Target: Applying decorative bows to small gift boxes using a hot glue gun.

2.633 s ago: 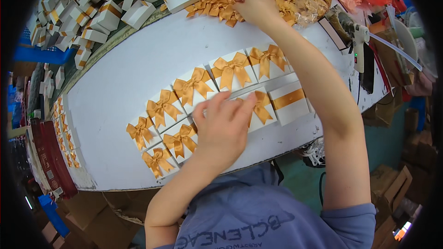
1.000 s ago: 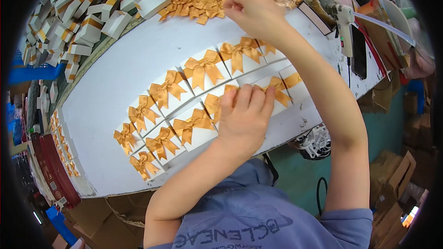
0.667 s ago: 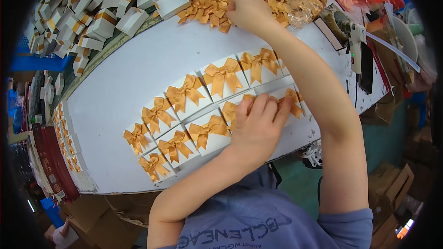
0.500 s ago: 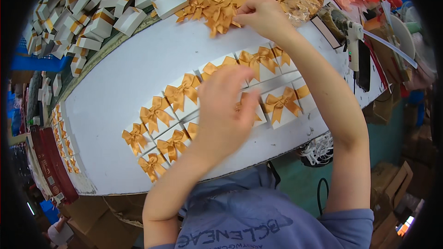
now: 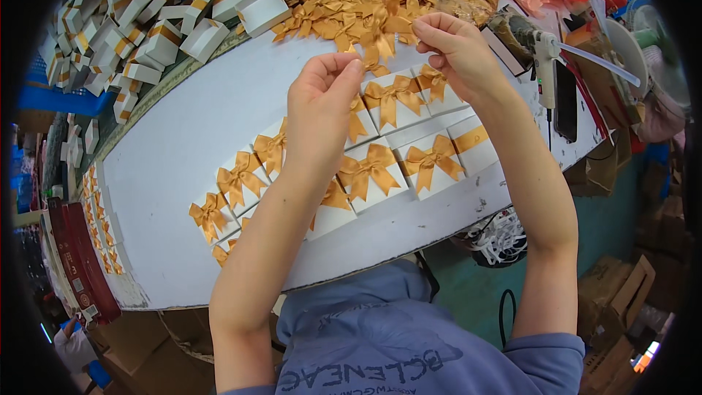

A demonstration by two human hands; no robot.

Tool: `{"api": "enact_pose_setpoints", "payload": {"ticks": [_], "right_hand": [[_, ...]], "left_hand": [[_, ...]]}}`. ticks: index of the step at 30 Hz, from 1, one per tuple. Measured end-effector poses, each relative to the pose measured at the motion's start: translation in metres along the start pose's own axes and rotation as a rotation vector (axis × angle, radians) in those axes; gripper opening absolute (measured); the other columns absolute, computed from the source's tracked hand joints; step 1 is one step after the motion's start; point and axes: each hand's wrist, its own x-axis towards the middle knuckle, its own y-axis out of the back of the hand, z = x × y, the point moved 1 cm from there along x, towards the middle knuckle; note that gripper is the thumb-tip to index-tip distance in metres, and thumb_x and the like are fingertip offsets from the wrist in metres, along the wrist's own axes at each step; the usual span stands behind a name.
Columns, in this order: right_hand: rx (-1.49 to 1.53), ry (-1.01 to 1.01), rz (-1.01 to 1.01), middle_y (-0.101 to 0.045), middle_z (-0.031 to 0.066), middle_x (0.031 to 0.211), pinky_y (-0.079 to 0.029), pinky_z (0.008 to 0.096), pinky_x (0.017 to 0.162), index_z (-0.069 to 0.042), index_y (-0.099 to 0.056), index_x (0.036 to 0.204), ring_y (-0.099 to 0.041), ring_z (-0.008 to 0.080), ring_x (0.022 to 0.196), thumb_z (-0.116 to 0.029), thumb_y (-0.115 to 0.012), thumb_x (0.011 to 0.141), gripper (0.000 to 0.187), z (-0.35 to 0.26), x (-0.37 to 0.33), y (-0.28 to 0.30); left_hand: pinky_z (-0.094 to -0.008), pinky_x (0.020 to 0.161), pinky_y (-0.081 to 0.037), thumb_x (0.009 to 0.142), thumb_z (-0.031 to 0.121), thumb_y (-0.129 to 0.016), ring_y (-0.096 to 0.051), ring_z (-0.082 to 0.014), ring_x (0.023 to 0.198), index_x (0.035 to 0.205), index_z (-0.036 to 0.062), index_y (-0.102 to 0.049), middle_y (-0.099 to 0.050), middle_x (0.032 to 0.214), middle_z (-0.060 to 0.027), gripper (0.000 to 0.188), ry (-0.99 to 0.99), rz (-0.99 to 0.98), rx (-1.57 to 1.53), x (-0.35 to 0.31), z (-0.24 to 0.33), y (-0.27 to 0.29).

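My right hand (image 5: 459, 55) is raised at the near edge of a heap of gold satin bows (image 5: 336, 11), thumb and forefinger pinched. A loose gold bow (image 5: 382, 35) reaches toward its fingertips and seems held there. Left of it, my left hand (image 5: 322, 95) is also closed in a pinch beside the bow's lower end; what lies in it is hidden. Below both hands stand two slanting rows of small white boxes, most topped with a gold bow (image 5: 368, 170). The last box in the near row (image 5: 475, 148) has a flat gold band and no bow. My left forearm covers several boxes.
A pile of white boxes with gold bands (image 5: 161, 40) lies at the far left. A glue gun (image 5: 545, 66) and a black phone (image 5: 565, 102) lie at the right. More bowed boxes (image 5: 102, 219) line the left table edge near a dark red carton (image 5: 77, 263).
My left hand has risen from above the boxes to the heap's edge. My right hand has drawn back rightward from the heap, and a bow now shows between the hands.
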Motion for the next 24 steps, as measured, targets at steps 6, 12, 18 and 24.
{"api": "enact_pose_setpoints", "payload": {"ticks": [6,12,18,24], "right_hand": [[0.091,0.007,0.102,-0.060,0.0024,0.078,-0.041,0.0199,0.055,-0.002,-0.057,0.094,-0.058,0.0091,0.068,-0.010,-0.056,0.085,0.012,0.007,0.007,0.000],[-0.286,0.255,0.135,-0.061,0.0057,0.079,-0.044,0.0213,0.061,0.004,-0.053,0.105,-0.060,0.0117,0.071,-0.004,-0.052,0.083,0.023,-0.005,0.006,-0.002],[-0.077,0.292,0.008,-0.060,0.0036,0.076,-0.045,0.0211,0.066,0.003,-0.054,0.104,-0.059,0.0097,0.072,-0.006,-0.053,0.084,0.022,-0.013,-0.035,-0.012],[-0.050,0.231,-0.024,-0.060,0.0038,0.076,-0.042,0.0206,0.059,0.003,-0.054,0.097,-0.055,0.0067,0.068,-0.009,-0.053,0.087,0.016,-0.003,-0.061,-0.003]], "left_hand": [[-0.0252,0.081,-0.042,0.087,0.017,-0.057,-0.053,-0.0114,0.095,0.093,0.0036,-0.052,-0.056,0.095,-0.0042,0.016,0.037,0.021,-0.064,0.015,-0.005,-0.013],[-0.0274,0.081,-0.043,0.086,0.020,-0.059,-0.053,-0.0106,0.091,0.091,0.0049,-0.052,-0.056,0.092,-0.0026,0.018,0.008,0.041,0.015,0.027,-0.007,-0.015],[-0.0249,0.070,-0.044,0.085,0.014,-0.059,-0.055,-0.0112,0.079,0.086,0.0057,-0.048,-0.057,0.084,-0.0041,0.014,0.140,0.042,-0.280,0.026,0.002,-0.027],[-0.0209,0.063,-0.045,0.082,0.003,-0.060,-0.055,-0.0096,0.071,0.079,0.0078,-0.043,-0.057,0.080,-0.0042,0.018,-0.105,-0.027,-0.101,0.006,-0.009,-0.036]]}}
